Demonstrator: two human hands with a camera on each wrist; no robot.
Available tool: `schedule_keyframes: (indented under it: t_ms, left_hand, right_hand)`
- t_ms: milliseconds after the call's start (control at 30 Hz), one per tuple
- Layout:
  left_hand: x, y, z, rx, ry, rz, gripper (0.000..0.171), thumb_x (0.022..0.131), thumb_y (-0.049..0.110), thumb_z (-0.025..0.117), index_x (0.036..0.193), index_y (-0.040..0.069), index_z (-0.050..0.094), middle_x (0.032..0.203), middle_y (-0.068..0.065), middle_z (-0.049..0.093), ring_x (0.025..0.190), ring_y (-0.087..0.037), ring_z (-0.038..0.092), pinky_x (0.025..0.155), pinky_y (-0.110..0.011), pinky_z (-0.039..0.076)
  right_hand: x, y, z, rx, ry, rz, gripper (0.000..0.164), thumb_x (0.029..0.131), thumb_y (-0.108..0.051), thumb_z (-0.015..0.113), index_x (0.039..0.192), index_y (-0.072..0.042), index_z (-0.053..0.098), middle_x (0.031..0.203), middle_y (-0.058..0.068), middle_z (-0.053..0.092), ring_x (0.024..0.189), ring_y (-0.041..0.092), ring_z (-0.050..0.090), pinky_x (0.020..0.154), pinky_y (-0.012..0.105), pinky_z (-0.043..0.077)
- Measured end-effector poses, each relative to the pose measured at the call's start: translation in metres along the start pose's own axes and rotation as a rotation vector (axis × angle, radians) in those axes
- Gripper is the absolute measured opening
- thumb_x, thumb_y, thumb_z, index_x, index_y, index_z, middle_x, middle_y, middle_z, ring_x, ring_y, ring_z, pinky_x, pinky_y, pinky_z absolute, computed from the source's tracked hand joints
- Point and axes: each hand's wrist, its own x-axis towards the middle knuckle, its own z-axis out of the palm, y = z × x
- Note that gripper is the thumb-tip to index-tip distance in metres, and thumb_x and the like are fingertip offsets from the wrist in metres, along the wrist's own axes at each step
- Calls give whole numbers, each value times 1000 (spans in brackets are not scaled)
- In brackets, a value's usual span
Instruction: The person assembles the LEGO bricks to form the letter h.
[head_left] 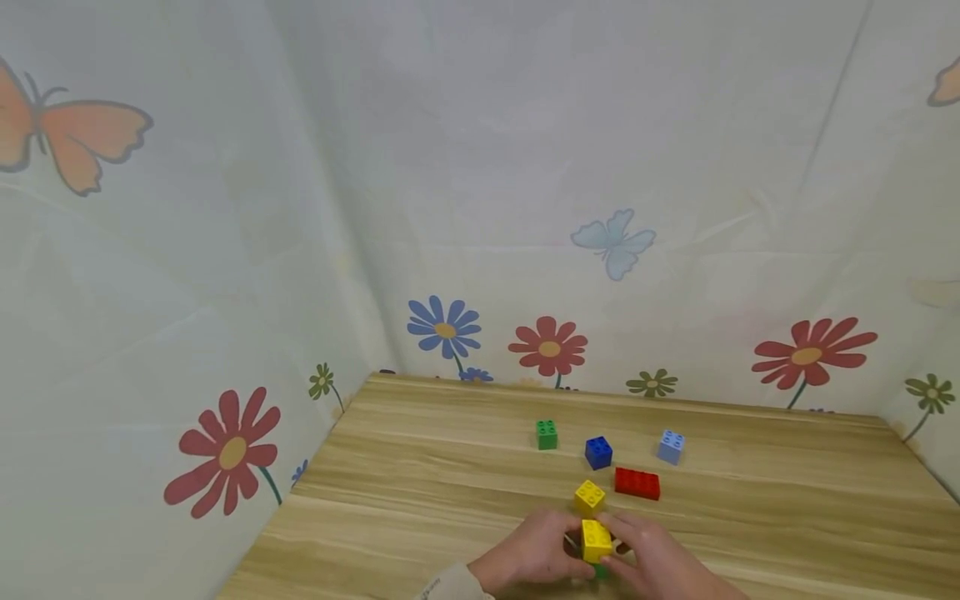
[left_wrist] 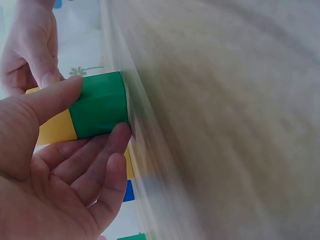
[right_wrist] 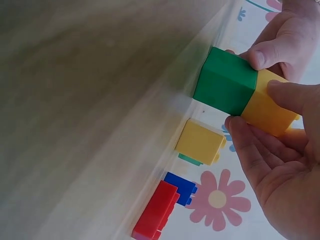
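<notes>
A yellow toy brick (head_left: 597, 540) sits on top of a green toy brick (left_wrist: 102, 107), face to face with no visible gap, close to the wooden table. My left hand (head_left: 546, 547) holds the green brick between thumb and fingers. From the other side my right hand (head_left: 651, 557) pinches the yellow brick, its thumb (right_wrist: 287, 95) on one face and its fingertips on another. Just beyond the pair, a second yellow brick (head_left: 589, 497) stands on the table. In the head view the lower green brick is mostly hidden by the hands and the upper brick.
Farther back on the table (head_left: 420, 467) lie a long red brick (head_left: 637, 483), a dark blue brick (head_left: 598, 452), a light blue brick (head_left: 671, 447) and another green brick (head_left: 547, 434). A cloth (head_left: 480, 167) printed with flowers and butterflies hangs behind the table and along its sides.
</notes>
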Motion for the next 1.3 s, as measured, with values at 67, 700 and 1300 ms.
schedule_keyframes:
  t_ms: [67,700,1300]
  left_hand:
    - [0,0,0,-8,2,-6,28,79,25,78,104,18,67,90,16,64,78,4,58,65,-15,48]
    - [-8,-22,-15,-141,93,-135,28,79,23,77,105,18,66,90,14,61,77,-2,56,70,-24,49]
    - [-10,-67,-65,-120,267,-174,28,82,16,74,106,7,63,91,2,62,81,-15,58,73,-34,50]
  right_hand:
    - [0,1,-1,12,-5,-2,54,86,-38,67,129,-6,56,120,9,61,101,21,60,80,39,52]
    - [-1,11,-15,84,23,24,51,86,-22,70,131,-4,51,114,8,62,95,24,60,74,38,53]
    - [-5,36,-36,-4,172,133,38,85,-18,71,119,-6,59,105,3,64,93,23,59,72,33,51]
